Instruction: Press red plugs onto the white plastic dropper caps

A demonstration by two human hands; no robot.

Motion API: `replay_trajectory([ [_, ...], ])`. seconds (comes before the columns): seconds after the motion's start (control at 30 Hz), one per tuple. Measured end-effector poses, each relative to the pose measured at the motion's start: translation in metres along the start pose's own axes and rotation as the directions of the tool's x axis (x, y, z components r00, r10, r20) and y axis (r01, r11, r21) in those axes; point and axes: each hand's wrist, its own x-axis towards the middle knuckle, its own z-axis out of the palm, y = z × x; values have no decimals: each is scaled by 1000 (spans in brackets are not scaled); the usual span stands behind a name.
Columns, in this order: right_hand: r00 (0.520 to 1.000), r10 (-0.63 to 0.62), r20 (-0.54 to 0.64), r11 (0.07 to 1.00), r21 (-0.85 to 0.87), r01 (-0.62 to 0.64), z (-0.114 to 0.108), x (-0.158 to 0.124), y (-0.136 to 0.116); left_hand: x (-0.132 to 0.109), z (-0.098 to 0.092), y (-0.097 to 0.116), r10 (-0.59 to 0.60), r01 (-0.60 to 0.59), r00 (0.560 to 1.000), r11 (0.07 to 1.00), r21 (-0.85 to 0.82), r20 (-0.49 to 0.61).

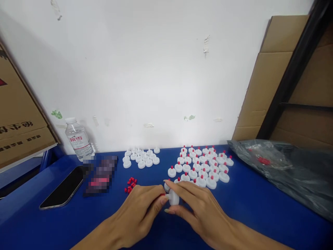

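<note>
Together, both hands worked over the middle of the blue surface (247, 208), toward its near edge. The right hand (200, 201) was closed around the broad round part of a white cap (173, 198), fingers above and thumb below, with the cap tipped on its side so that its narrow spout pointed left. The left hand (145, 205) pinched a small red tip (162, 195) at that spout, thumb against forefinger; the fingers covered most of it, so I could not fairly tell how far it sat on the spout.

Just beyond the left hand lay a loose heap of red tips (132, 184). Near the back edge, left of the middle, stood a cluster of bare white caps (139, 158), spouts up. A larger group of red-tipped caps (205, 167) spread from the back edge toward the right hand, most of them upright.

By the back left corner a clear bottle (79, 139) stood against the white wall (143, 69). A dark phone (63, 189) lay toward the left edge, beside a blurred flat packet (102, 170). Along the right edge sprawled dark plastic sheeting (299, 187), with a clear bag (279, 156) of red pieces on top.
</note>
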Motion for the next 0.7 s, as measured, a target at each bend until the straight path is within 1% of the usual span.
replay_trajectory([
  [0.1,999,34,-13,999,-38,-34,-3,1,-4,0,-3,-4,-20,27,998,992,122,-53],
  [0.2,995,96,-18,995,1,-96,-7,1,-10,2,-9,-12,-68,70,998,957,282,-17],
  [0.3,992,122,5,992,42,-122,-10,1,-14,5,-13,-20,-175,156,984,898,411,9],
  [0.37,993,117,25,991,65,-118,-11,2,-14,7,-12,-24,-229,208,973,882,423,-2],
  [0.47,997,70,40,992,105,-74,-11,4,-13,7,-7,-25,-260,237,965,891,386,9],
  [0.57,997,46,57,994,98,-51,-9,5,-13,7,-3,-24,-258,232,966,899,372,21],
  [0.7,996,30,80,998,58,-35,-6,4,-13,7,1,-26,-228,214,974,906,365,-7],
])
